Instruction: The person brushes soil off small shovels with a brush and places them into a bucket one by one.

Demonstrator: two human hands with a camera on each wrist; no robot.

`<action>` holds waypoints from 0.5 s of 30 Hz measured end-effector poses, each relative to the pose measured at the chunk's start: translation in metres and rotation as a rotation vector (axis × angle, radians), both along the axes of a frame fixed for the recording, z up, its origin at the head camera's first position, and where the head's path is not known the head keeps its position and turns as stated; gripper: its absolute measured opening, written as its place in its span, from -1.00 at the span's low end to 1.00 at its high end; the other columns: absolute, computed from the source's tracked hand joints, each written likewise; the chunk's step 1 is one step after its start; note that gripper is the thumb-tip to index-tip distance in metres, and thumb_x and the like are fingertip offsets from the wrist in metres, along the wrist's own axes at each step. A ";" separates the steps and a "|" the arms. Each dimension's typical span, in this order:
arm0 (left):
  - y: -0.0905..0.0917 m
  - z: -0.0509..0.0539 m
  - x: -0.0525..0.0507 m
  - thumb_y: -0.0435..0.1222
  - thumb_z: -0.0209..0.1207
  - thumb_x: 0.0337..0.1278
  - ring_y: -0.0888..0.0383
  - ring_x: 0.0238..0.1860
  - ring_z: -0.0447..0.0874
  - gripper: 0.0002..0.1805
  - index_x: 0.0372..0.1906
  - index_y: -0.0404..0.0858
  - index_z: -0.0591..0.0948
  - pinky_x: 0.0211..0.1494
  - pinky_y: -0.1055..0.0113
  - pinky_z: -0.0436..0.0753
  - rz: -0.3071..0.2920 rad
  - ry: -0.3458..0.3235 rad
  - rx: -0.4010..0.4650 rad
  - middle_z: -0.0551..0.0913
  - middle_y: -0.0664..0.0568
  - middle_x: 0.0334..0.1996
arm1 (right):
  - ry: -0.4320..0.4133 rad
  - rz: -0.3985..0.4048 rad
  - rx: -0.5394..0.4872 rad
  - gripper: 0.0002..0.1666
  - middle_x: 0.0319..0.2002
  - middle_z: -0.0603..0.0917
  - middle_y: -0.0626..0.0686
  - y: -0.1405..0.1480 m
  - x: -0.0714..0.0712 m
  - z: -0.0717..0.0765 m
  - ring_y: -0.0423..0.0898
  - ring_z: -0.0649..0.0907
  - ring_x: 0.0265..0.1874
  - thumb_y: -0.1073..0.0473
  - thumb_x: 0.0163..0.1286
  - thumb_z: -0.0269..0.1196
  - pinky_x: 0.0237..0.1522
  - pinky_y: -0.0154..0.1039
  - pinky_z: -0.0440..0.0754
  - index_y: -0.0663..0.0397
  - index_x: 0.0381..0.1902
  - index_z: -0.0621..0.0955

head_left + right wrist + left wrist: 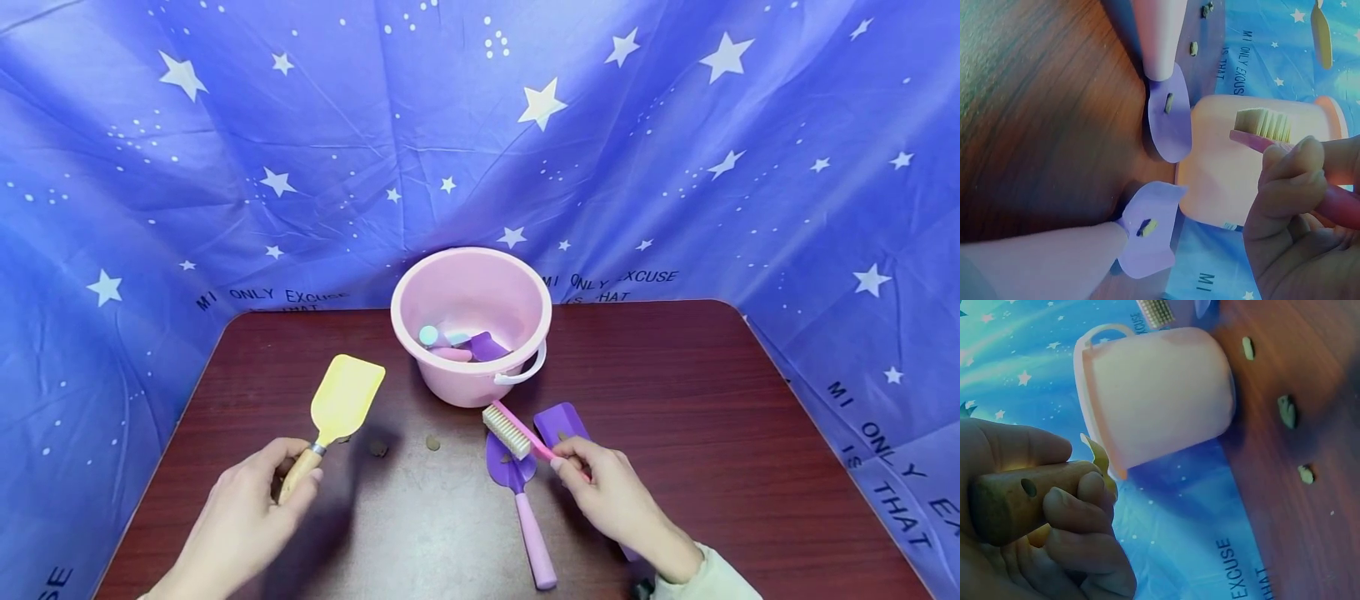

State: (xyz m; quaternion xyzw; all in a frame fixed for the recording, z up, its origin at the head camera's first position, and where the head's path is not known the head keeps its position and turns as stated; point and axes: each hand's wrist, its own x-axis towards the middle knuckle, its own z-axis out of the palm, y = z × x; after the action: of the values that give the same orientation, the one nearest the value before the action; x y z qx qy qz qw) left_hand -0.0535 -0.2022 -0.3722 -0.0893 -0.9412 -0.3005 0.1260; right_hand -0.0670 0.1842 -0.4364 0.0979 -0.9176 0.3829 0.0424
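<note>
My left hand (243,508) grips the wooden handle of a small yellow shovel (347,396), its blade raised over the table's left side. In my right hand (613,493) a pink brush (507,432) with pale bristles is pinched by the handle. Beneath the brush lies a purple shovel (536,542) with a pink handle. A second purple shovel (559,420) lies to its right, partly hidden by the right hand and forearm. In the right wrist view, each purple blade bears a small greenish-brown lump (1147,227).
A pink bucket (465,387) with a white handle stands at the table's back centre, holding a purple piece (487,347) and several other items. Small brownish lumps (432,443) lie on the dark wooden table (660,367) before it. Starry blue cloth (420,117) hangs behind.
</note>
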 end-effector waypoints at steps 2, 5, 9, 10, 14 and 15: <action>-0.001 0.004 -0.003 -0.38 0.34 -0.12 0.41 -0.61 0.32 -0.75 -0.35 0.00 0.56 -0.52 0.44 0.32 -0.010 0.017 -0.003 0.42 0.35 -0.60 | -0.003 -0.004 0.003 -0.92 -0.67 0.37 -0.31 0.002 0.000 0.001 -0.39 0.25 -0.76 0.24 0.28 0.27 -0.72 -0.40 0.23 -0.10 -0.34 0.64; -0.001 0.010 -0.007 -0.38 0.33 -0.12 0.41 -0.61 0.31 -0.75 -0.34 0.00 0.56 -0.52 0.45 0.31 -0.026 0.038 -0.012 0.41 0.34 -0.60 | 0.002 -0.007 0.011 -0.90 -0.67 0.36 -0.31 0.004 0.000 0.003 -0.40 0.24 -0.77 0.26 0.27 0.27 -0.73 -0.40 0.22 -0.10 -0.34 0.64; 0.000 0.018 -0.012 -0.37 0.33 -0.10 0.40 -0.61 0.31 -0.75 -0.33 0.00 0.56 -0.52 0.45 0.29 -0.041 0.058 -0.025 0.41 0.34 -0.60 | 0.030 -0.009 0.023 -0.86 -0.67 0.37 -0.31 0.006 0.001 0.004 -0.40 0.24 -0.76 0.29 0.24 0.28 -0.73 -0.41 0.22 -0.11 -0.34 0.63; 0.001 0.020 -0.013 -0.37 0.33 -0.10 0.40 -0.61 0.31 -0.75 -0.32 0.00 0.56 -0.52 0.45 0.29 -0.045 0.063 -0.030 0.41 0.34 -0.60 | 0.039 -0.008 0.026 -0.85 -0.67 0.37 -0.31 0.007 0.001 0.004 -0.40 0.24 -0.76 0.30 0.24 0.29 -0.72 -0.41 0.22 -0.12 -0.34 0.63; 0.004 0.028 -0.019 -0.36 0.32 -0.10 0.39 -0.62 0.30 -0.76 -0.30 -0.02 0.57 -0.53 0.42 0.29 -0.056 0.071 -0.058 0.39 0.33 -0.62 | 0.075 -0.009 0.041 -0.81 -0.66 0.37 -0.33 0.010 0.002 0.005 -0.40 0.25 -0.75 0.31 0.22 0.29 -0.72 -0.42 0.23 -0.16 -0.34 0.62; 0.005 0.030 -0.020 -0.35 0.32 -0.09 0.39 -0.62 0.29 -0.77 -0.29 -0.03 0.58 -0.53 0.41 0.29 -0.059 0.071 -0.066 0.39 0.33 -0.62 | 0.081 -0.010 0.044 -0.80 -0.65 0.37 -0.33 0.011 0.002 0.005 -0.40 0.26 -0.75 0.31 0.22 0.29 -0.72 -0.42 0.23 -0.16 -0.34 0.62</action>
State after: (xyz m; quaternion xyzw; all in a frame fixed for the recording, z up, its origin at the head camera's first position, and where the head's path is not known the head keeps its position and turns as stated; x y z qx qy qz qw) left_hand -0.0733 -0.1973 -0.3423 -0.1317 -0.9425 -0.2696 0.1471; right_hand -0.0648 0.1955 -0.4313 0.1095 -0.9239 0.3579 0.0796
